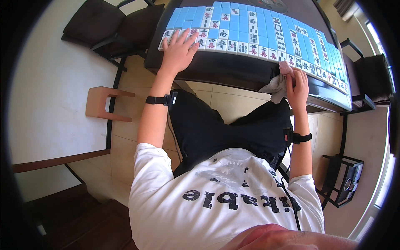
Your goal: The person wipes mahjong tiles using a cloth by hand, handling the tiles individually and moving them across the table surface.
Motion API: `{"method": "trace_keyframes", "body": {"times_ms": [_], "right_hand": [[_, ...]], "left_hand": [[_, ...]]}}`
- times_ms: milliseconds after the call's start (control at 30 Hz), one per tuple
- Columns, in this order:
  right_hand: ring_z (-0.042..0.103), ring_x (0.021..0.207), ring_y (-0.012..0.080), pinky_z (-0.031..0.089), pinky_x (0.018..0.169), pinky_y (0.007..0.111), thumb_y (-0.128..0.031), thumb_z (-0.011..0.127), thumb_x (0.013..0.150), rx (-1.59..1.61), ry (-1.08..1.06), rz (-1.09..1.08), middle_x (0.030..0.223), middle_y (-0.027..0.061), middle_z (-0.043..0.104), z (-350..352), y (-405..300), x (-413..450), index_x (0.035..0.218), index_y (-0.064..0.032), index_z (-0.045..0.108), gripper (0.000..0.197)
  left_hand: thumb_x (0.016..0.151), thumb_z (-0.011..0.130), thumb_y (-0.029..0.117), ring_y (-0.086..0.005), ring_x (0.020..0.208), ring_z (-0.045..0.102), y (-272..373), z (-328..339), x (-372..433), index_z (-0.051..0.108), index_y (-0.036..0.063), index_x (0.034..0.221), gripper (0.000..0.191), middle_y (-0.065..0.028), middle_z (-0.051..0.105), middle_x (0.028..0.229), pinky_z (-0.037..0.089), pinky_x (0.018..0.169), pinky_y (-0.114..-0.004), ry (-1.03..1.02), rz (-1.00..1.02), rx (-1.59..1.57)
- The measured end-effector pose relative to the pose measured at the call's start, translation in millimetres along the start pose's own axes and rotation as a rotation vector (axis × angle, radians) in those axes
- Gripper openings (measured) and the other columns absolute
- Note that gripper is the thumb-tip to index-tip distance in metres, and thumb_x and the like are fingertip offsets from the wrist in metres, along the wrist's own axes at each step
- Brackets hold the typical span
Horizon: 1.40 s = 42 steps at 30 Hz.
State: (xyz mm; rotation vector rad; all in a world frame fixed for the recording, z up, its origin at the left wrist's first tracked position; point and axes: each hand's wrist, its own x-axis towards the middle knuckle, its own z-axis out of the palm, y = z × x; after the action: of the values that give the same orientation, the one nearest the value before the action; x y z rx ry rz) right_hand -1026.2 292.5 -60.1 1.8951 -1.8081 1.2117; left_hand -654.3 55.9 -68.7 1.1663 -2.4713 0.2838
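Many blue-backed mahjong tiles (231,26) lie packed in rows on a dark mahjong table (218,65). Most show their blue backs; others, including the row at the near edge, show white faces with printed characters and patterns. My left hand (178,53) rests with spread fingers on the tiles at the left end of the block. At the right, by the near edge, my right hand (297,86) grips a crumpled cloth (276,87), greyish with a pink part. The pink part touches or nearly touches the front tiles; which of the two is unclear.
Dark cushioned chairs stand left (93,23) and right (372,78) of the table. A brownish-pink plastic stool (98,103) is on the tiled floor at left. A black metal-framed stand (340,179) stands at lower right. A round control panel is partly visible at the table's middle.
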Motion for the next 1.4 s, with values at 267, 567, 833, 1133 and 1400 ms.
{"method": "trace_keyframes", "body": {"times_ms": [267, 567, 833, 1133, 1400], "right_hand": [[0.062, 0.093, 0.0349, 0.05, 0.082, 0.041, -0.004, 0.064, 0.094, 0.023, 0.002, 0.011, 0.101, 0.0141, 0.068, 0, 1, -2, 0.101, 0.0016, 0.064, 0.01], [0.062, 0.092, 0.034, 0.05, 0.081, 0.04, -0.004, 0.064, 0.093, 0.03, 0.013, -0.003, 0.1, 0.0128, 0.068, -1, -1, 0, 0.1, 0.0013, 0.065, 0.009], [0.063, 0.092, 0.034, 0.05, 0.08, 0.041, -0.005, 0.065, 0.093, 0.023, 0.021, 0.008, 0.1, 0.0128, 0.068, 0, 1, -2, 0.1, 0.0011, 0.065, 0.009], [0.063, 0.092, 0.034, 0.051, 0.08, 0.04, -0.006, 0.066, 0.092, 0.015, 0.029, 0.028, 0.099, 0.0128, 0.068, 0, 2, -3, 0.1, 0.0007, 0.065, 0.01], [0.062, 0.088, 0.036, 0.05, 0.078, 0.042, -0.004, 0.065, 0.089, -0.017, 0.035, 0.015, 0.095, 0.0139, 0.066, 3, 0, 0, 0.095, 0.0005, 0.063, 0.008]], "left_hand": [[0.108, 0.043, 0.05, -0.0363, 0.151, 0.034, 5, -4, 0, 0.054, 0.0319, 0.15, 0.047, -0.0071, 0.045, 0.161, 0.014, 0.122, -0.062, 0.003, -0.036, -0.031], [0.106, 0.049, 0.047, -0.035, 0.149, 0.038, 9, -4, -3, 0.058, 0.0283, 0.148, 0.047, -0.0081, 0.05, 0.158, 0.016, 0.122, -0.056, 0.054, -0.069, -0.049], [0.104, 0.052, 0.048, -0.0338, 0.149, 0.039, 12, -1, -4, 0.061, 0.0245, 0.145, 0.047, -0.007, 0.052, 0.156, 0.016, 0.122, -0.057, 0.084, -0.096, -0.087], [0.098, 0.063, 0.035, -0.0347, 0.139, 0.047, 19, -4, -10, 0.065, 0.0099, 0.13, 0.041, -0.0115, 0.06, 0.142, 0.024, 0.119, -0.055, 0.224, -0.207, -0.148], [0.095, 0.067, 0.035, -0.0401, 0.137, 0.046, 32, -8, 15, 0.065, 0.0093, 0.131, 0.045, -0.0176, 0.058, 0.141, 0.028, 0.115, -0.061, 0.308, 0.071, -0.278]]}}
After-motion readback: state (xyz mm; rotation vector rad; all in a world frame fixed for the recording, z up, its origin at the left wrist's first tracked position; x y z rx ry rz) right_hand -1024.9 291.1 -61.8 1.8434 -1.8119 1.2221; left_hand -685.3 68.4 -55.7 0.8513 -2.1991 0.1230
